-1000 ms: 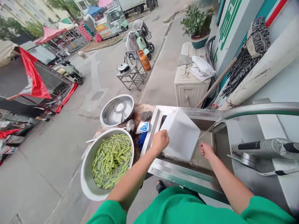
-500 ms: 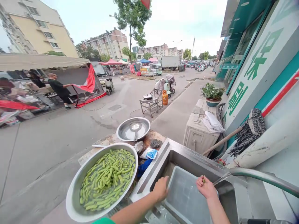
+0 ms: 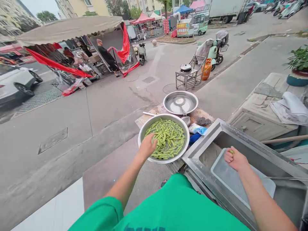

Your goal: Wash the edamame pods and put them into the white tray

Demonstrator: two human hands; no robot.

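Observation:
A large metal basin [image 3: 169, 160] holds many edamame pods [image 3: 169, 134] in water. My left hand [image 3: 148, 147] is over its left side, fingers extended at the pods and partly turned away; nothing shows in them. Over the sink [image 3: 192, 156], my right hand [image 3: 237, 159] is closed, a small green edamame pod [image 3: 231, 152] poking out between thumb and fingers. Beneath that hand a grey plastic tray [image 3: 262, 186] lies tilted in the sink. A thin stream of water [image 3: 286, 178] enters from the right.
Behind the pods stands another metal basin [image 3: 166, 104] with a skimmer [image 3: 179, 102] in it. Steel wool [image 3: 203, 121] and a blue-white packet [image 3: 197, 129] lie beside the sink. Farther off are a metal cart [image 3: 186, 77], an orange gas cylinder [image 3: 206, 69] and a person at a stall.
My left hand has moved from the sink edge to the pods in the basin. The view has turned left and down. My right hand stays over the tray, still holding the pod.

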